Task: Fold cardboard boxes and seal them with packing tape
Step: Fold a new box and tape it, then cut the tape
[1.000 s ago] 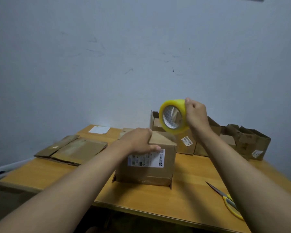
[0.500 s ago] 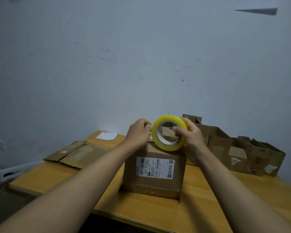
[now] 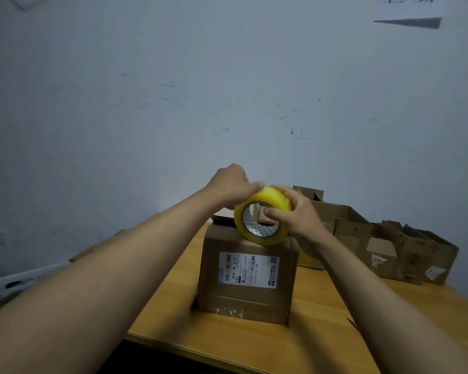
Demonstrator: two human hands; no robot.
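A brown cardboard box (image 3: pixel 247 295) with a white shipping label stands upright near the front of the wooden table (image 3: pixel 316 344). Just above its top edge is a yellow roll of packing tape (image 3: pixel 262 215). My right hand (image 3: pixel 297 214) grips the roll from the right, thumb through the core. My left hand (image 3: pixel 231 187) is at the roll's upper left, thumb pressed on the outer rim with the fingers curled behind it. The box's top is hidden behind the roll and hands.
Several folded brown boxes (image 3: pixel 384 249) stand along the wall at the right rear of the table. A white plastic crate (image 3: pixel 8 287) sits off the table's left side. The wall is close behind.
The tape roll and both hands rose slightly and tilted; my left thumb now lies on the roll's rim. The camera tipped upward and closer, so the flat cardboard at left is hidden by my arm.
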